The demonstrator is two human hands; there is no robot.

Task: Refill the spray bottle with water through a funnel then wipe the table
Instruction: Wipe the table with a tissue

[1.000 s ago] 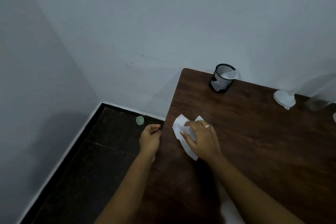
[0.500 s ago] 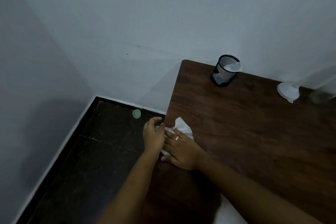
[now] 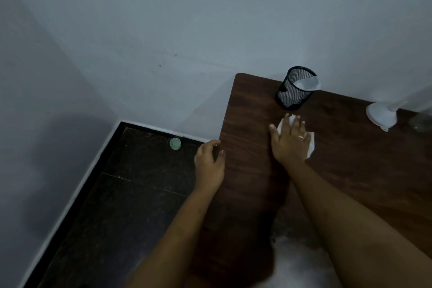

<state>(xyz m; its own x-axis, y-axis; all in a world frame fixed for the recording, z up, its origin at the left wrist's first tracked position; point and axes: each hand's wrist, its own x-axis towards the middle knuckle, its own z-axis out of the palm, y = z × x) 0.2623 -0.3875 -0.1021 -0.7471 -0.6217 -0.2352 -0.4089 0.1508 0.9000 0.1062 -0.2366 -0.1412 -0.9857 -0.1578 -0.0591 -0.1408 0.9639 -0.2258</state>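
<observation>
My right hand [image 3: 289, 140] lies flat with straight, spread fingers on a white tissue [image 3: 310, 142], pressing it onto the dark wooden table [image 3: 350, 170] a little in front of the mesh cup. Only the tissue's edges show around the hand. My left hand [image 3: 209, 163] rests at the table's left edge with loosely curled fingers and holds nothing. A white funnel [image 3: 381, 116] lies at the far right by the wall. Beside it at the frame's edge stands a clear bottle [image 3: 422, 121], blurred and cut off.
A black mesh pen cup [image 3: 295, 90] with something white inside stands at the table's back left corner, close to the wall. On the dark floor to the left of the table lies a small green cap [image 3: 175, 143]. Walls close in behind and to the left.
My right hand has slid the tissue from the table's left edge away and to the right, toward the mesh cup. The left hand has stayed at the edge.
</observation>
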